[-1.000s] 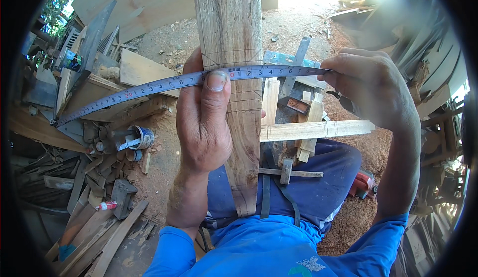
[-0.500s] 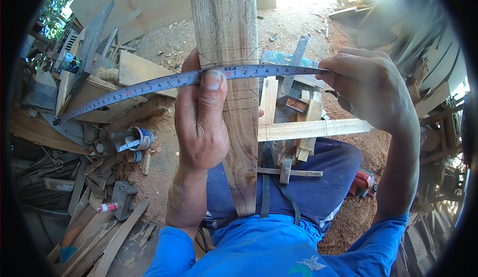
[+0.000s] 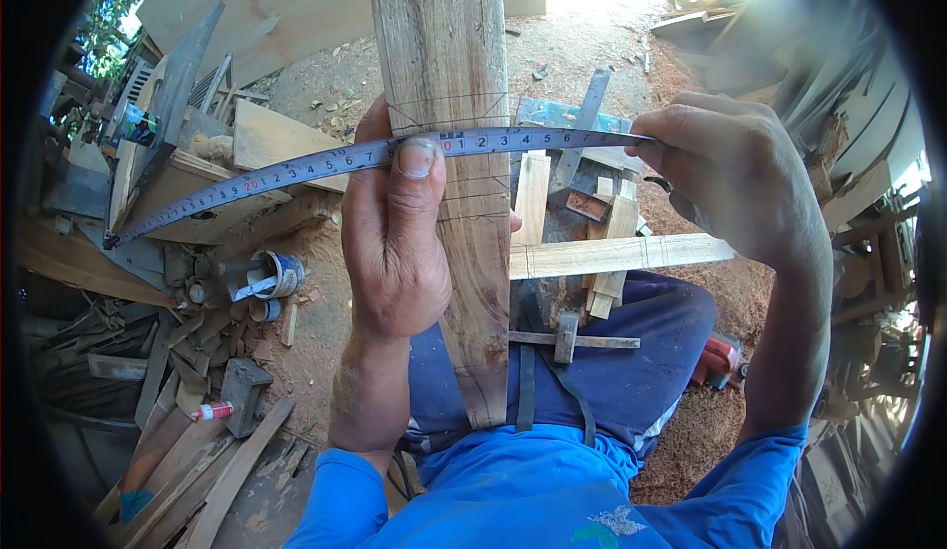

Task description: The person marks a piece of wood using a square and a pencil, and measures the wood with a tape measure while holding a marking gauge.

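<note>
Long brown flat wooden board (image 3: 439, 46), pencil-lined, 12 to 6 o'clock: probably stiff, weighty; take by edges. Thin whitish measuring tape (image 3: 493, 142), crossing it, 9 to 2: likely springy, prone to buckling. Left hand (image 3: 400, 238): grasps board, thumb on tape. Right hand (image 3: 735, 169): pinches tape end. Pale narrow wooden strip (image 3: 626, 256), 3 o'clock: may obstruct.

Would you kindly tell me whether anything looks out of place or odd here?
Mainly untidiness: the wood scraps at lower left lie jumbled at differing angles, and sawdust is strewn on the right. Nothing looks odd about the tape measure, which the left hand presses against the board.
</note>
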{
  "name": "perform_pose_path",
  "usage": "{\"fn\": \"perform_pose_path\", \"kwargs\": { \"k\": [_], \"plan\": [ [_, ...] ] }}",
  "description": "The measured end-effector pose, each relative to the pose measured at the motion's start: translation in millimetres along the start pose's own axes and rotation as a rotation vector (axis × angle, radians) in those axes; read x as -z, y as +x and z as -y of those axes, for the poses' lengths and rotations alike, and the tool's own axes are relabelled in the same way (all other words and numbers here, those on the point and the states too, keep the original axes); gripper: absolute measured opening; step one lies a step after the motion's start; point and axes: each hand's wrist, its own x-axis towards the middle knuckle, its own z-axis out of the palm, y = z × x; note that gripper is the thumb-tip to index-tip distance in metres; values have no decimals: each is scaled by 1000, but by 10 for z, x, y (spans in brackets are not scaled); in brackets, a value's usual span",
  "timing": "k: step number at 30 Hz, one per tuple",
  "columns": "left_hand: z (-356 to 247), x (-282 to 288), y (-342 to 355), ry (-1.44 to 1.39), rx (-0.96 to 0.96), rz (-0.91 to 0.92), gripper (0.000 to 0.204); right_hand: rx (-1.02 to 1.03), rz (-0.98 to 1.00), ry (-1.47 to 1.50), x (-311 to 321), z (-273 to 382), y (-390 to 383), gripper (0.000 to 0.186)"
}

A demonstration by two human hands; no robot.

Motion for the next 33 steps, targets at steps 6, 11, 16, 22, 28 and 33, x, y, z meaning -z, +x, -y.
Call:
{"fn": "perform_pose_path", "kwargs": {
  "k": [6,11,16,22,28,33],
  "plan": [
    [6,12,4,-10,-20,18,49,18,3,-19,-6,-15,4,13],
    [27,69,19,6,-21,49,50,8,9,-15,-8,-4,8,14],
    [46,65,24,-16,-18,42,52,6,6,-17,-15,-7,-2,15],
    [76,106,27,20,-24,59,53,-3,1,-5,-28,-5,-6,15],
    [48,89,15,1,-6,44,53,-3,6,-34,-27,-1,-8,16],
    [38,59,13,-20,-15,52,53,-4,3,-34,-18,7,-12,16]
  ]
}}
